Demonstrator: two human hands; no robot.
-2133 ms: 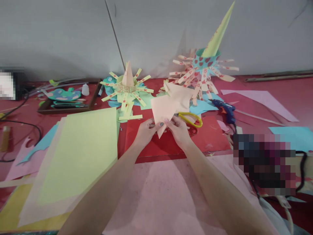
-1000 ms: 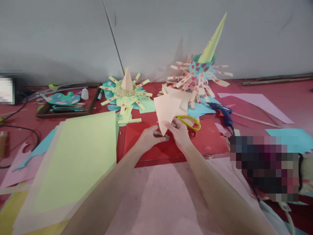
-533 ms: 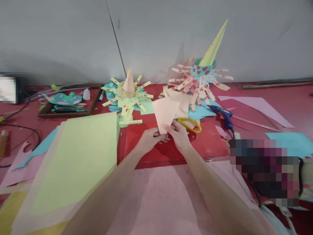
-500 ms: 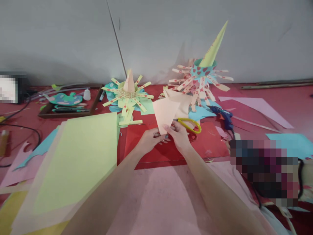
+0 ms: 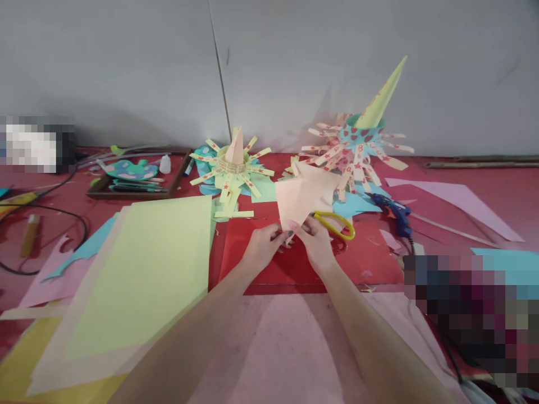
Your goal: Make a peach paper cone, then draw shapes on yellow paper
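Between my two hands is a peach paper piece (image 5: pixel 290 199), wide at the top and narrowing to a point at my fingers. My left hand (image 5: pixel 263 246) pinches the narrow lower end from the left. My right hand (image 5: pixel 315 244) grips the same end from the right, its thumb against the paper. Beneath both hands lies a red board (image 5: pixel 362 261). Yellow-handled scissors (image 5: pixel 337 223) are just beyond my right hand, their blades hidden from me. More peach paper (image 5: pixel 322 182) lies behind the held piece.
Paper spiky crafts with cones stand at the back, one low (image 5: pixel 232 163) and one taller (image 5: pixel 362 134). A blue glue gun (image 5: pixel 396 213) is at right. Light green sheets (image 5: pixel 155 269) are stacked at left. A wooden tray (image 5: pixel 132 192) holds pens and a small white bottle (image 5: pixel 165 164).
The view has shifted, so the scene sits slightly farther right and lower. Both hands still hold the peach paper, which has turned a little between my fingers.
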